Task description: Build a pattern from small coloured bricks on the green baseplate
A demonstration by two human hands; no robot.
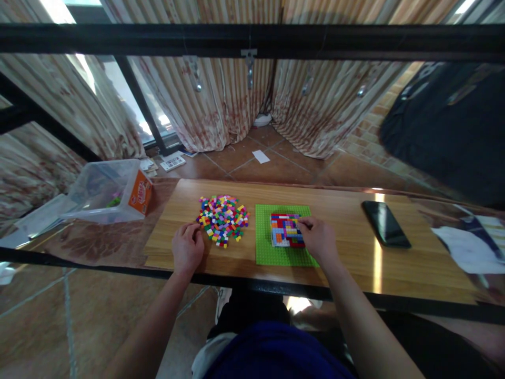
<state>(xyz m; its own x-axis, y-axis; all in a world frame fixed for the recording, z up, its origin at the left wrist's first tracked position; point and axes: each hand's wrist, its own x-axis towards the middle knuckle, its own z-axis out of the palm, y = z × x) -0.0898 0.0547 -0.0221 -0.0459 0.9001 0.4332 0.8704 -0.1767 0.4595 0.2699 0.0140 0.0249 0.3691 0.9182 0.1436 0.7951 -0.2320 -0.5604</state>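
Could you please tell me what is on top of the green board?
A block of colourful bricks sits on the green board. The right hand hides part of the board's right side; whatever lies beneath the block is covered.

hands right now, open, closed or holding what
Left hand: curled beside the pile; any hold unclear.
Right hand: curled at the model; any hold unclear.

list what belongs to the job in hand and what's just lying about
In the job:
loose bricks, left hand beside them
brick block, right hand at it
green board under the block

Apparently just lying about:
phone
papers at right
orange-labelled box, possibly for bricks
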